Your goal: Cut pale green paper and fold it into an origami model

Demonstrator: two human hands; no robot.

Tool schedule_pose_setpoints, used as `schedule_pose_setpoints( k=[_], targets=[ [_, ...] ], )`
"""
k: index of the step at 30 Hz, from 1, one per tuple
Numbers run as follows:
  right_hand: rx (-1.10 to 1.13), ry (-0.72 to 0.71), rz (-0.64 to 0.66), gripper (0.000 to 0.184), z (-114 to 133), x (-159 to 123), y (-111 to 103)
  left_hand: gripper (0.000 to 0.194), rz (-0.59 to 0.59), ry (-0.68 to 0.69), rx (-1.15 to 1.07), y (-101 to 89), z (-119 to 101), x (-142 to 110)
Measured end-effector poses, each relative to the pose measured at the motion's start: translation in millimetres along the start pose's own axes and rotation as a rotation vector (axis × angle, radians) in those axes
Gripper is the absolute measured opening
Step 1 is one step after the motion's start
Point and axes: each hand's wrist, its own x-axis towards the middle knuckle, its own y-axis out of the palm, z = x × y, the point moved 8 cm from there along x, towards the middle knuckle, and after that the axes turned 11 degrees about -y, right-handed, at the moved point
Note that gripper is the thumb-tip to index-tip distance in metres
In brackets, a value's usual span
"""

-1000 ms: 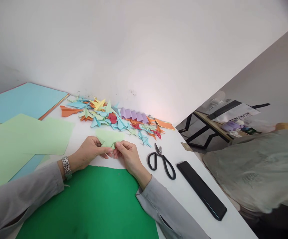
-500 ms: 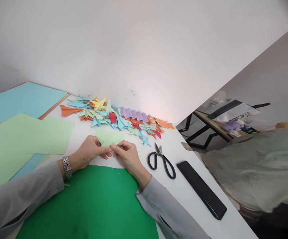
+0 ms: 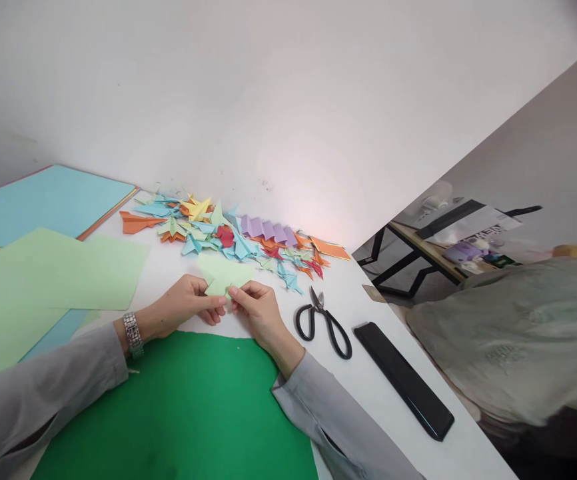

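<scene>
A small light-green sheet of paper (image 3: 226, 271), partly folded along its near edge, is pinched between my two hands above the white table. My left hand (image 3: 183, 303), with a metal watch at the wrist, grips its near left side between thumb and fingers. On the near right, my right hand (image 3: 261, 310) pinches a folded corner. The fingers under the paper are partly hidden. Beyond the hands lies a heap of folded paper pieces (image 3: 243, 247) in several colours. A green sheet (image 3: 183, 400) lies below my wrists.
Black-handled scissors (image 3: 323, 323) and a long black case (image 3: 403, 380) lie to the right. Large light-green sheets (image 3: 43, 287) and a stack topped with blue paper (image 3: 53, 200) are at left. A wall rises behind. At far right is a person in a grey-green garment (image 3: 508, 340).
The light-green paper has shifted slightly right and tilted in my hands. My right fingers have moved a little along its near edge, and a small folded corner now shows.
</scene>
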Motion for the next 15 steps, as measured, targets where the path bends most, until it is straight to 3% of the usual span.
schedule_pose_setpoints(
  k=[10,15],
  targets=[
    [0.006,0.004,0.002,0.023,0.9,-0.2,0.8,0.041,-0.057,0.048,0.021,-1.3,-1.0,-1.3],
    [0.045,0.009,0.002,0.024,0.3,0.5,1.6,0.034,-0.016,0.041,0.001,0.2,-1.1,-1.4]
  ],
)
